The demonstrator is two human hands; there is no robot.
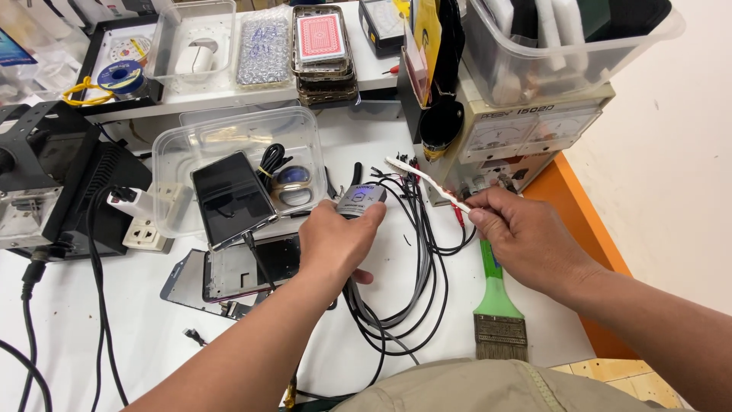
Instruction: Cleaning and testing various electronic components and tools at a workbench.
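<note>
Holding a small grey device [360,200] in the left hand [335,243], the person is closing the fingers around its near end, while its far end is pointing away toward the cables. The right hand [526,238] is pinching a thin white strip [428,181] between thumb and fingertips; the strip is reaching up and left, and its far tip is ending just above the bundle of black cables [415,252]. As I judge it, the step in hand is bringing the strip and the grey device together, and the next move is asking for a steady, careful aim, because both parts are small and the cables are lying just below them.

The white table [152,343] is carrying many things. A green-handled brush [497,309] is lying near the right hand. On the left, a dark phone [231,198] is leaning on a clear plastic box [236,164], and a phone frame [236,275] is lying flat beside it. A beige power supply with two meters [526,133] is standing at the far right. A black machine [53,183] is sitting at the far left, and a shelf [252,88] behind is holding trays and a stack of cases.
</note>
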